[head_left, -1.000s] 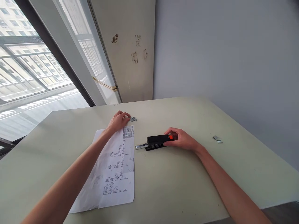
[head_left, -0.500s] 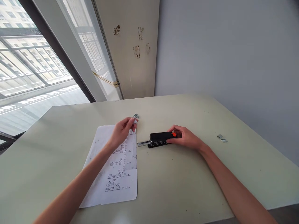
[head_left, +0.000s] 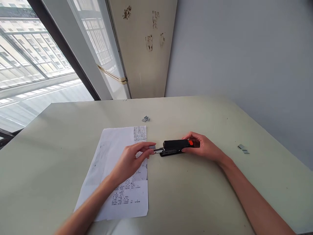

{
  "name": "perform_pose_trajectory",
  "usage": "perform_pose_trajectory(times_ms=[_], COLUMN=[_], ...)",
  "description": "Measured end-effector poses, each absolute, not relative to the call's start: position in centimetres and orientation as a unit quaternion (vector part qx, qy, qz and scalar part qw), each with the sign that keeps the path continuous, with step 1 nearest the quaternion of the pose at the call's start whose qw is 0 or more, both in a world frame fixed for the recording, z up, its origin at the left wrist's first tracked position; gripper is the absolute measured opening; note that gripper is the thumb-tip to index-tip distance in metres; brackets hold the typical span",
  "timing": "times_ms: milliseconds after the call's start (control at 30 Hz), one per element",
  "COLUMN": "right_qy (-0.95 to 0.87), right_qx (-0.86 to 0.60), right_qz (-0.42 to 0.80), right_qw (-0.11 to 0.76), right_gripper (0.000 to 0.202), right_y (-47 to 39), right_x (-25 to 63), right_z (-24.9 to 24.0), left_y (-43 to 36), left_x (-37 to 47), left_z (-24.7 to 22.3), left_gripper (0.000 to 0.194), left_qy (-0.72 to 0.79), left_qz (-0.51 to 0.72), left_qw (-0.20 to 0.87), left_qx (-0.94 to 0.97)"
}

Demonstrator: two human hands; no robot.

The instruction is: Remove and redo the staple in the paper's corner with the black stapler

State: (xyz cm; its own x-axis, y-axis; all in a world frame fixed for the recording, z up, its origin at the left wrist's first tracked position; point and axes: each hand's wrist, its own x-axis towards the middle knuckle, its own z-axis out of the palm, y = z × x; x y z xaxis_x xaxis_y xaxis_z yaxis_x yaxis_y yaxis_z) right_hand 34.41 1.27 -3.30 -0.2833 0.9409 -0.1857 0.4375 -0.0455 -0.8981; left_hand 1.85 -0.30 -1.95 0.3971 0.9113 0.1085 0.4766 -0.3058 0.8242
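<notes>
Head view: right hand (head_left: 204,147) grasps the rear of the black stapler (head_left: 174,144), on the table (head_left: 186,199) beside the printed sheets (head_left: 114,140); left hand (head_left: 132,160) pinches a staple strip (head_left: 152,147) at the protruding metal tray (head_left: 158,150); loose staples (head_left: 146,119) lie beyond the sheets, more strips (head_left: 244,149) at far right.

Looks like a flat, room type unclear: balcony railing (head_left: 24,54) and multi-window facade (head_left: 22,25) outside at upper left, gold-handled glossy door (head_left: 101,42) top centre, plain wall (head_left: 239,49) upper right.
</notes>
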Motion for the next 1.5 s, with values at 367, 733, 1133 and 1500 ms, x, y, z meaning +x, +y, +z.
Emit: perform_pose_trajectory(times_ms=[367, 733, 1133, 1500], right_qy=[-0.657, -0.639, -0.656, -0.639], right_qx=[-0.561, -0.556, -0.558, -0.507], right_qz=[0.441, 0.476, 0.449, 0.527], right_qw=[0.243, 0.238, 0.238, 0.239], right_gripper=[0.041, 0.038, 0.039, 0.031], right_y=[1.3, 1.2, 1.2, 0.8], right_x=[34.5, 34.4, 34.4, 33.9], right_z=[-3.4, -3.0, -3.1, -2.5], left_y=[-0.8, -0.8, 0.0, 0.4], left_x=[1.5, 1.7, 0.9, 1.0], left_z=[-2.1, -2.4, -2.8, -2.7], left_gripper=[0.027, 0.03, 0.031, 0.017], left_qy=[0.422, 0.403, 0.398, 0.293], left_qz=[0.279, 0.243, 0.223, 0.253], left_qw=[0.138, 0.114, 0.141, 0.263], left_qx=[0.851, 0.875, 0.879, 0.884])
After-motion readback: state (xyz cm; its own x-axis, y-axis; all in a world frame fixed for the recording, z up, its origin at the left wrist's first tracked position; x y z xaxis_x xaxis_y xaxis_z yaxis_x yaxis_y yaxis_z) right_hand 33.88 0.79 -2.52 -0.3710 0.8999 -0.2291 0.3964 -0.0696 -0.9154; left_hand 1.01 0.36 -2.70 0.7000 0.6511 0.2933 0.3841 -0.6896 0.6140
